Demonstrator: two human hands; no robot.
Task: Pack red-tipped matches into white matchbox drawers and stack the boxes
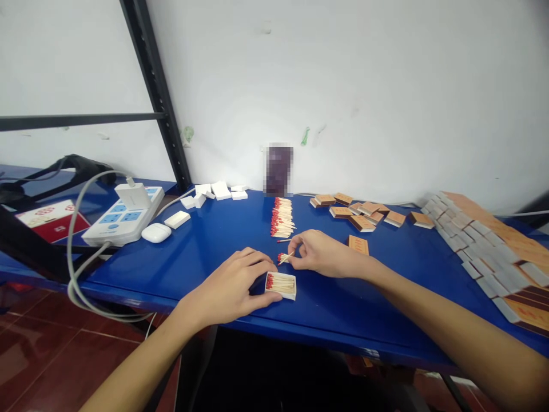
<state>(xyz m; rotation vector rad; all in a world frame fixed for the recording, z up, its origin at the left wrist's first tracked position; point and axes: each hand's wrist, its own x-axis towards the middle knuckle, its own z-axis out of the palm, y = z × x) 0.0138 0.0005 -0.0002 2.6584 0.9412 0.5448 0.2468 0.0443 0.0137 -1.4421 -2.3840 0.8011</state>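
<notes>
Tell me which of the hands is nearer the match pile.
Right. The right hand is just in front and to the right of the match pile, pinching matches; the left hand is farther off, lower left, touching the tray.

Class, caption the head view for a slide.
Left hand holds a matchbox tray of red-tipped matches; right hand pinches a small match bunch.

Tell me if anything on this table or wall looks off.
One match lies alone between the pile of matches and the bunch at the right hand's fingertips, apart from both. A green smear also marks the pale wall.
</notes>
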